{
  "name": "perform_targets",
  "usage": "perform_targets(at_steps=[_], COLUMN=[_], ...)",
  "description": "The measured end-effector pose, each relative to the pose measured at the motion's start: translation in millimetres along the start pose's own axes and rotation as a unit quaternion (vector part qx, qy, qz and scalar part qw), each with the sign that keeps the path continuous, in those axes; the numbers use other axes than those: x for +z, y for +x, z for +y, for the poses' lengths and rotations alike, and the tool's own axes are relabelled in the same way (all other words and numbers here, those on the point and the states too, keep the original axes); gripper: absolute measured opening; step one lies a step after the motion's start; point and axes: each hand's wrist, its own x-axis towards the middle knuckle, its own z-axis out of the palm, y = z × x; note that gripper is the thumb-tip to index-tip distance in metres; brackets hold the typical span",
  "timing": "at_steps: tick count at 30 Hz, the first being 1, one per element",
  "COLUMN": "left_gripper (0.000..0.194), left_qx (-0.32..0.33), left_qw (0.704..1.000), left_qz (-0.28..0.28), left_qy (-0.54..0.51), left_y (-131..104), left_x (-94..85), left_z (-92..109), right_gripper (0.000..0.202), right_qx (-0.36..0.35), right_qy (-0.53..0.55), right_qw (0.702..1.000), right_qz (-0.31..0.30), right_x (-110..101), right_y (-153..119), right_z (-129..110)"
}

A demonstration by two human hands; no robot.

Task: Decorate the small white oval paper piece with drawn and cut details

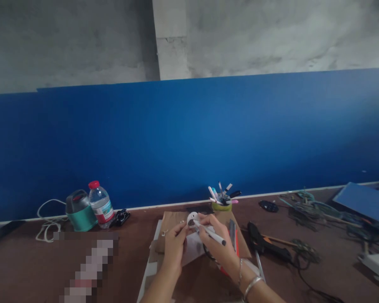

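Over the brown cardboard [170,219], my left hand [176,240] pinches a small white rounded piece [193,216] with a dark patch on it, perhaps a paper cutout. My right hand [219,235] is closed around a white pen [215,236] with a black end, its tip against or very near that piece. Beneath both hands lies a white paper sheet [194,248]. Close to the right hand is a red and grey object [233,235], partly hidden by the wrist.
A pen holder [221,205] full of pens stands behind the cardboard. Rightward lie a black glue gun [267,244], a black mouse-shaped object [268,206] and tangled greenish cords [306,206]. Leftward stand a water bottle [101,206] and a teal container [81,216]. A blue partition [177,139] runs behind.
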Motion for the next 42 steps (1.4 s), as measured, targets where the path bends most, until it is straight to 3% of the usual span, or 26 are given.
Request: perform_targets(at_steps=[20, 31, 42], left_gripper=[0.062, 0.057, 0.066], left_qx=[-0.005, -0.001, -0.017], left_qw=[1.000, 1.000, 1.000], left_qz=[0.002, -0.007, 0.004], left_qy=[0.000, 0.002, -0.009], left_y=[-2.5, 0.3, -1.3], left_x=[1.0, -0.2, 0.8], left_z=[5.4, -0.5, 3.4], right_gripper=[0.006, 0.006, 0.005], right_qx=[0.003, -0.010, -0.012], right_qy=[0.017, 0.016, 0.020], right_qw=[1.000, 1.000, 1.000], right_qz=[-0.008, 0.003, -0.006], right_x=[-3.1, -0.9, -4.4], right_y=[0.9, 0.9, 3.2], right_z=[-7.9, -0.4, -0.8])
